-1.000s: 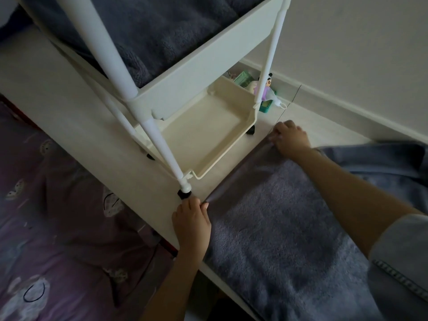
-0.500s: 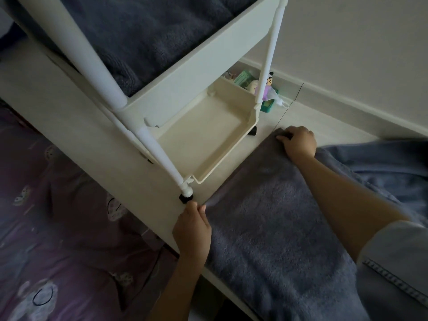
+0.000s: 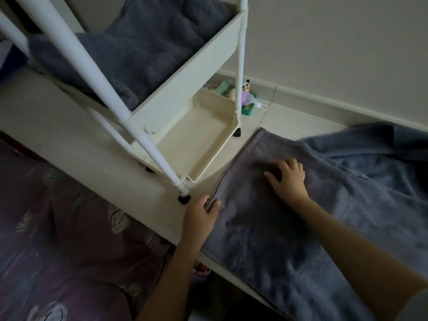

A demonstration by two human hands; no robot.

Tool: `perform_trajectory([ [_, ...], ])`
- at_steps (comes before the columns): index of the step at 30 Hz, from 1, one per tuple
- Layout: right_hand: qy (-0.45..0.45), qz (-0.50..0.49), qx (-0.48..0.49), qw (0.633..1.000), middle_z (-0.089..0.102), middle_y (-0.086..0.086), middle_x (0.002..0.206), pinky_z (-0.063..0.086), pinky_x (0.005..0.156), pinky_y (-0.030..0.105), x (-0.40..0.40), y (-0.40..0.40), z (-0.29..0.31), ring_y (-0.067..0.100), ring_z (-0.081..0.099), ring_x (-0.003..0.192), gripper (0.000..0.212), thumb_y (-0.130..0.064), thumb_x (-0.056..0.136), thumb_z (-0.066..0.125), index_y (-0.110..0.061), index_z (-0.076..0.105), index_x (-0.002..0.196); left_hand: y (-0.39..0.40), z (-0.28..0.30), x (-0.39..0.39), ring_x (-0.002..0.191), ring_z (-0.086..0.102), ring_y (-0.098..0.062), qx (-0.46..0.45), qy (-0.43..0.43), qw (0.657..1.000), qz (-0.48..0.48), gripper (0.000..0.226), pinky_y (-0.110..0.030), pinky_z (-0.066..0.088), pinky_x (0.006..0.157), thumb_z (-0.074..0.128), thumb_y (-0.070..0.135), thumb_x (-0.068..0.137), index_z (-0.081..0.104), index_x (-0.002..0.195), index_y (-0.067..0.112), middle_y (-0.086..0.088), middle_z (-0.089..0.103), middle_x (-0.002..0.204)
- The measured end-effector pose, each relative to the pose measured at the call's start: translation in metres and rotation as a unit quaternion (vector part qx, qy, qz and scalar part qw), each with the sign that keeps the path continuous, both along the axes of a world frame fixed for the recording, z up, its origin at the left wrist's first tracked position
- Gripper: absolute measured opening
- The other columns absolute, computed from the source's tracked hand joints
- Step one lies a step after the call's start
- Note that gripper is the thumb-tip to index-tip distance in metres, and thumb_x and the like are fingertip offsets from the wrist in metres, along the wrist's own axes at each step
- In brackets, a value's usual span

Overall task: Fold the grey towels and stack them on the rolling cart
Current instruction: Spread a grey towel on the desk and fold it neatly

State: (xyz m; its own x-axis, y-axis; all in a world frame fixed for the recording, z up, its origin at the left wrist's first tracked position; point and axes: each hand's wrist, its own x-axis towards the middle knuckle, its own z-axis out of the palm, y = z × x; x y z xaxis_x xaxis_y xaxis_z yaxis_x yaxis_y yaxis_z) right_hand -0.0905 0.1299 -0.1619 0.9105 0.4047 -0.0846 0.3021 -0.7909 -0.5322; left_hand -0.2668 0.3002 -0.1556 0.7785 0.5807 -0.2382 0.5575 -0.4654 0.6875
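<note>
A grey towel (image 3: 266,232) lies flat on the pale table (image 3: 76,140), its folded edge running along the side nearest the cart. My left hand (image 3: 201,216) pinches the towel's near left corner. My right hand (image 3: 287,179) rests palm down on the towel's middle with fingers spread, holding nothing. The white rolling cart (image 3: 185,79) stands on the table to the left of the towel. Its upper tray holds folded grey towels (image 3: 139,49); its lower tray (image 3: 194,144) is bare.
More grey cloth (image 3: 375,156) lies bunched at the right behind the towel. Small toys and a green box (image 3: 243,96) sit by the wall behind the cart. A purple patterned bedspread (image 3: 64,239) lies below the table's near edge.
My right hand left the towel's far corner and slid toward me onto the towel's middle, opening flat. My left hand stayed on the near corner. The view rose slightly.
</note>
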Motion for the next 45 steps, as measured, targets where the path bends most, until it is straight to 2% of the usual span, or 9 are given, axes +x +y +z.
perform_trajectory([
  [5, 0.164, -0.063, 0.171, 0.97, 0.067, 0.006, 0.098, 0.045, 0.073, 0.027, -0.052, -0.02, 0.017, 0.019, 0.062, 0.083, 0.026, -0.028, 0.094, 0.051, -0.009, 0.065, 0.105, -0.031, 0.035, 0.02, 0.087, 0.063, -0.011, -0.193, -0.061, 0.977, -0.069, 0.018, -0.027, 0.045, 0.077, 0.053, 0.025, 0.094, 0.067, 0.096, 0.015, 0.002, 0.071, 0.091],
  [10, 0.4, -0.158, 0.385, 0.816, 0.069, 0.012, 0.101, 0.053, 0.074, 0.036, -0.091, -0.061, 0.056, 0.026, 0.066, 0.086, 0.036, -0.038, 0.098, 0.037, -0.015, 0.062, 0.111, -0.087, 0.062, 0.044, 0.108, 0.054, -0.004, -0.27, -0.081, 0.95, -0.134, 0.031, -0.006, 0.042, 0.086, 0.054, 0.014, 0.094, 0.059, 0.124, 0.009, 0.004, 0.062, 0.115],
  [20, 0.263, -0.403, 0.561, 0.673, 0.072, 0.012, 0.099, 0.052, 0.084, 0.039, -0.146, -0.195, 0.072, 0.025, 0.067, 0.094, 0.042, -0.049, 0.09, 0.047, -0.013, 0.069, 0.099, -0.234, 0.077, 0.053, 0.115, 0.056, -0.006, -0.348, 0.011, 0.832, -0.432, 0.035, -0.024, 0.041, 0.103, 0.051, 0.027, 0.095, 0.059, 0.126, 0.013, 0.005, 0.063, 0.121],
  [23, 0.303, -0.454, 0.545, 0.637, 0.071, 0.014, 0.101, 0.053, 0.082, 0.035, -0.162, -0.215, 0.048, 0.025, 0.067, 0.095, 0.061, -0.062, 0.074, 0.058, -0.01, 0.068, 0.104, -0.255, 0.057, 0.045, 0.072, 0.06, 0.001, -0.288, 0.099, 0.844, -0.441, 0.034, -0.008, 0.045, 0.068, 0.043, 0.03, 0.099, 0.058, 0.124, 0.014, 0.004, 0.066, 0.093],
  [26, 0.322, -0.448, 0.489, 0.676, 0.071, 0.014, 0.102, 0.049, 0.092, 0.039, -0.176, -0.225, 0.031, 0.026, 0.066, 0.099, 0.039, -0.041, 0.091, 0.053, -0.008, 0.068, 0.105, -0.263, 0.039, 0.042, 0.054, 0.052, -0.003, -0.23, 0.099, 0.882, -0.4, 0.03, -0.008, 0.04, 0.051, 0.041, 0.026, 0.098, 0.06, 0.119, 0.014, 0.009, 0.058, 0.077],
  [29, 0.313, -0.432, 0.392, 0.75, 0.071, 0.014, 0.1, 0.05, 0.094, 0.041, -0.184, -0.225, 0.027, 0.026, 0.066, 0.094, 0.021, -0.018, 0.086, 0.064, -0.007, 0.066, 0.104, -0.262, 0.033, 0.051, 0.078, 0.063, -0.016, -0.147, 0.021, 0.905, -0.399, 0.025, -0.018, 0.05, 0.074, 0.043, 0.019, 0.097, 0.063, 0.111, 0.017, 0.002, 0.065, 0.095],
  [34, 0.235, -0.442, 0.299, 0.812, 0.068, -0.001, 0.096, 0.05, 0.086, 0.035, -0.201, -0.229, 0.024, 0.017, 0.062, 0.091, 0.015, -0.026, 0.089, 0.059, -0.018, 0.063, 0.102, -0.276, 0.044, 0.09, 0.099, 0.057, -0.015, 0.008, -0.059, 0.857, -0.512, 0.031, -0.025, 0.045, 0.089, 0.041, 0.017, 0.097, 0.06, 0.12, 0.022, 0.005, 0.049, 0.124],
  [38, 0.176, -0.421, 0.249, 0.854, 0.064, -0.009, 0.087, 0.048, 0.074, 0.029, -0.212, -0.235, 0.022, 0.013, 0.06, 0.083, 0.013, -0.028, 0.092, 0.055, -0.018, 0.061, 0.096, -0.301, 0.045, 0.119, 0.121, 0.046, -0.014, 0.085, -0.006, 0.783, -0.616, 0.039, -0.025, 0.037, 0.099, 0.038, 0.012, 0.097, 0.052, 0.131, 0.025, 0.007, 0.038, 0.14],
  [45, 0.148, -0.435, 0.136, 0.878, 0.062, 0.002, 0.091, 0.041, 0.069, 0.031, -0.215, -0.259, 0.009, 0.029, 0.058, 0.091, 0.004, -0.025, 0.093, 0.049, -0.021, 0.049, 0.091, -0.331, 0.041, 0.156, 0.135, 0.022, -0.023, 0.355, 0.05, 0.544, -0.759, 0.046, -0.044, 0.013, 0.111, 0.053, 0.036, 0.091, 0.041, 0.135, 0.032, 0.0, 0.03, 0.148],
])
